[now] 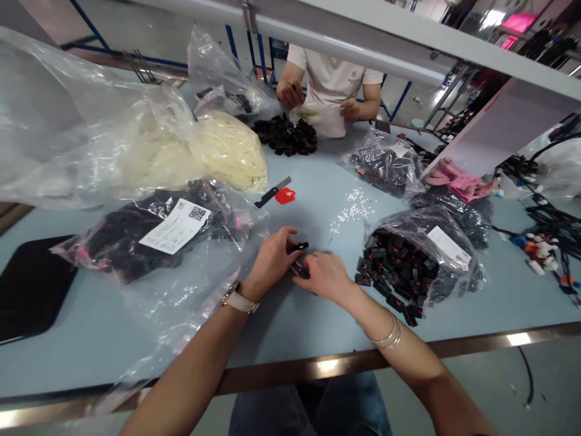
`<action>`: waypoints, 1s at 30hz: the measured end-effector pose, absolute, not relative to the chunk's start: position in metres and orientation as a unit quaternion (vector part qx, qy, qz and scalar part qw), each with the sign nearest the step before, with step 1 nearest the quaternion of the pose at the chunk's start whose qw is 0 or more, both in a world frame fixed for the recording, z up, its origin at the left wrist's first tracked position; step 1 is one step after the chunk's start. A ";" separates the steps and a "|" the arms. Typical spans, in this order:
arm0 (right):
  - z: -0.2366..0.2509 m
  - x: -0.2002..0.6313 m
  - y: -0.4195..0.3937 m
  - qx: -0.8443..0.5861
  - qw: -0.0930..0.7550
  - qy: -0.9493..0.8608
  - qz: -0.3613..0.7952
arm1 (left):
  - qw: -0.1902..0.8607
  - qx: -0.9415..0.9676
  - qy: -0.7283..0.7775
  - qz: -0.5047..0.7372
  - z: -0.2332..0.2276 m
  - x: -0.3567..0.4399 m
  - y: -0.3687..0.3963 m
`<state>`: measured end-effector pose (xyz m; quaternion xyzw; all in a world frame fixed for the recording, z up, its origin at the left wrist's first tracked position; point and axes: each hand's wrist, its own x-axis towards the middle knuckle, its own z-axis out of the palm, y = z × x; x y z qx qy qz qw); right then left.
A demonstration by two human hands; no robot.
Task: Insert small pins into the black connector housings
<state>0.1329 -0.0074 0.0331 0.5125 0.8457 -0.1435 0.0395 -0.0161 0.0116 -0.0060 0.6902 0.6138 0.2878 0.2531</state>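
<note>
So, left to right:
Far left: a black tray [31,287] lies flat on the surface [290,327].
Labelled bag [154,233]: clear plastic, full of black parts, just left of the hands.
White bag [200,154]: pale stringy stuff, further back.
Left hand [271,261]: pinching a small black connector [299,246], long axis roughly sideways, tip pointing right.
Right hand [325,277]: curled over another dark piece, touching the left; can't tell what it is.
Open bag [417,260]: black connectors spilling out, just right of the hands.
Behind: a knife [272,192], white bits [351,209], a person [333,91] with a black pile [285,136].
</note>
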 end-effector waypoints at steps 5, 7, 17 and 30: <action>0.041 0.136 -0.010 0.486 0.067 0.861 -0.136 | 0.246 0.688 0.612 0.301 -0.009 -0.017 0.013; 0.043 0.143 -0.006 0.464 0.057 0.868 -0.170 | 0.247 0.685 0.616 0.301 -0.008 -0.017 0.013; 0.021 0.157 0.025 0.468 -0.453 0.566 -0.506 | 0.230 0.718 0.605 0.255 0.003 -0.016 0.012; -0.006 0.144 0.008 0.515 -0.438 0.648 -0.349 | 0.225 0.724 0.600 0.255 -0.001 -0.018 0.012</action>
